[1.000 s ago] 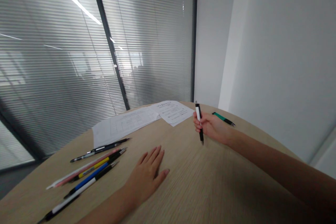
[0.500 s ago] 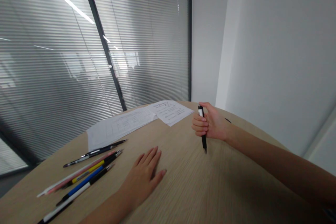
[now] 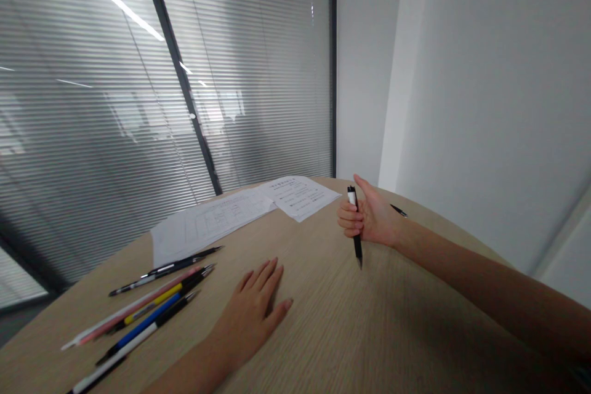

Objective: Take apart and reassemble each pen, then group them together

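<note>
My right hand (image 3: 364, 212) is wrapped round a black pen (image 3: 357, 250) with a pale band near its top. The pen stands almost upright, tip down, above the table. My right thumb points up, apart from the pen's top end. Palm down on the wooden table (image 3: 318, 283), my left hand (image 3: 253, 308) lies flat and open with nothing in it. Left of it are several pens, among them a blue pen (image 3: 145, 323), a yellow and black pen (image 3: 159, 303) and a white and black pen (image 3: 143, 335).
Printed paper sheets (image 3: 305, 197) lie at the table's far side. A dark pen (image 3: 398, 210) rests behind my right wrist, partly hidden. Another black pen (image 3: 168, 269) lies beside the sheets. Glass with blinds (image 3: 268, 74) and a white wall (image 3: 484, 104) stand beyond the table.
My right thumb has lifted off the top end of the pen, and that end now shows. My left hand has stayed in place.
</note>
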### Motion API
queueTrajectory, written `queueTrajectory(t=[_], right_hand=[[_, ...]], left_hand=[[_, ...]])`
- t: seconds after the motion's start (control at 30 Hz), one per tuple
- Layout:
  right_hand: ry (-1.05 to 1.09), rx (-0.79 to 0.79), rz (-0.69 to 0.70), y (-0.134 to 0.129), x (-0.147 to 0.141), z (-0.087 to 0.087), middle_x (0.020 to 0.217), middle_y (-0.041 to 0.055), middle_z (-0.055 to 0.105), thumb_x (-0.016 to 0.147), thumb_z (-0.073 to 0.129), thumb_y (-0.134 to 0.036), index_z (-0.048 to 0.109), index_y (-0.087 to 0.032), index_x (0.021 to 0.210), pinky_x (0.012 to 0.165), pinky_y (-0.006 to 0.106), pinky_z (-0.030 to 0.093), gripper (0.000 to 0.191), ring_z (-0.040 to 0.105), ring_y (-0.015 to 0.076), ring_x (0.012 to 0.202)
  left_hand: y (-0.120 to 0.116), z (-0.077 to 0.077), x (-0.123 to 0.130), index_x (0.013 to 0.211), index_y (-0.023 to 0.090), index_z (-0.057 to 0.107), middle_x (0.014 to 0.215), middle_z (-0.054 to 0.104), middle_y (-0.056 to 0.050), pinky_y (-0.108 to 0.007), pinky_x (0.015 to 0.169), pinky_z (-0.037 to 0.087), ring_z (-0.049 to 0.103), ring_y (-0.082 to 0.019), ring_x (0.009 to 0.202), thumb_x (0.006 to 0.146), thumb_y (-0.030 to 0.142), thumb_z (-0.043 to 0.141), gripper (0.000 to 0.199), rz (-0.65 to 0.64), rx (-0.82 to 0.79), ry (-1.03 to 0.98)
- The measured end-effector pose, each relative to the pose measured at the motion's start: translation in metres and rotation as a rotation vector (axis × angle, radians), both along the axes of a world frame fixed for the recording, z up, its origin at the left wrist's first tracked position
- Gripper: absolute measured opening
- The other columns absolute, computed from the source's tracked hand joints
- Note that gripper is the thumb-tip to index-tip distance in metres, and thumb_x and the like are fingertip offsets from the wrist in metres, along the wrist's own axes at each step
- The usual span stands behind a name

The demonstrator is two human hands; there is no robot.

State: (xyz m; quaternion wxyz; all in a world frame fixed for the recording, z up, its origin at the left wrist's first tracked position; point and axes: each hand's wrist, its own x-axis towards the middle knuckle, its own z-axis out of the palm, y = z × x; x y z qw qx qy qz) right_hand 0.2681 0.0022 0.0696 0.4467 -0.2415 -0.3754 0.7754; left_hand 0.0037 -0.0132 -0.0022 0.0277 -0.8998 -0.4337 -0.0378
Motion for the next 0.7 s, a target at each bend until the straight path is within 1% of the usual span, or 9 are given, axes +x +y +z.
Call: queueTrajectory(t=[0.1,0.27,0.4,0.5,0.63,0.7], right_hand=[[-0.006,-0.012,-0.028,0.0019,-0.0005,-0.0020,0.036,-0.0063,0.025,0.077,0.020,-0.064,0.027,-0.018,0.044,0.034,0.019,0.023,0.057,0.023,0.0065,0.033],[0.015,0.005,-0.058,0.0040,-0.0008,-0.0033,0.032,-0.0061,0.021,0.082,0.018,-0.050,0.025,-0.019,0.040,0.031,0.019,0.021,0.052,0.018,0.0069,0.030],[0.039,0.025,-0.057,0.0054,0.0005,-0.0042,0.030,-0.0067,0.017,0.081,0.015,-0.047,0.022,-0.020,0.038,0.028,0.019,0.017,0.051,0.013,0.0070,0.028],[0.030,0.017,-0.044,0.0054,0.0005,-0.0046,0.030,-0.0069,0.016,0.082,0.013,-0.050,0.022,-0.020,0.038,0.028,0.019,0.017,0.053,0.013,0.0069,0.028],[0.001,0.012,-0.008,0.0035,-0.0008,-0.0033,0.032,-0.0074,0.017,0.079,0.012,-0.062,0.021,-0.019,0.040,0.030,0.018,0.019,0.059,0.015,0.0060,0.029],[-0.006,0.023,-0.010,0.0026,-0.0012,-0.0024,0.032,-0.0075,0.018,0.077,0.012,-0.066,0.020,-0.019,0.040,0.030,0.018,0.020,0.060,0.016,0.0057,0.030]], left_hand=[[0.0007,-0.0016,-0.0010,0.129,0.011,0.032,0.136,0.027,-0.012,-0.045,0.099,0.025,0.027,-0.025,0.124,0.084,0.047,0.028,0.058,-0.008,0.005,-0.004],[0.0025,-0.0039,-0.0017,0.128,0.011,0.034,0.135,0.030,-0.013,-0.047,0.098,0.026,0.029,-0.026,0.123,0.083,0.046,0.030,0.057,-0.016,0.021,-0.036],[0.0022,-0.0023,-0.0007,0.128,0.011,0.034,0.135,0.029,-0.013,-0.046,0.098,0.026,0.029,-0.026,0.123,0.083,0.046,0.031,0.057,-0.017,0.016,-0.036],[0.0013,-0.0004,0.0005,0.128,0.010,0.033,0.135,0.029,-0.014,-0.046,0.098,0.026,0.028,-0.025,0.123,0.084,0.046,0.030,0.058,-0.013,0.005,-0.023],[0.0001,-0.0006,0.0005,0.128,0.010,0.034,0.135,0.029,-0.014,-0.046,0.098,0.026,0.029,-0.026,0.123,0.083,0.046,0.030,0.057,-0.010,0.011,-0.031],[0.0002,-0.0017,-0.0002,0.127,0.011,0.035,0.135,0.030,-0.013,-0.046,0.098,0.027,0.030,-0.025,0.122,0.083,0.046,0.031,0.056,-0.017,0.019,-0.045]])
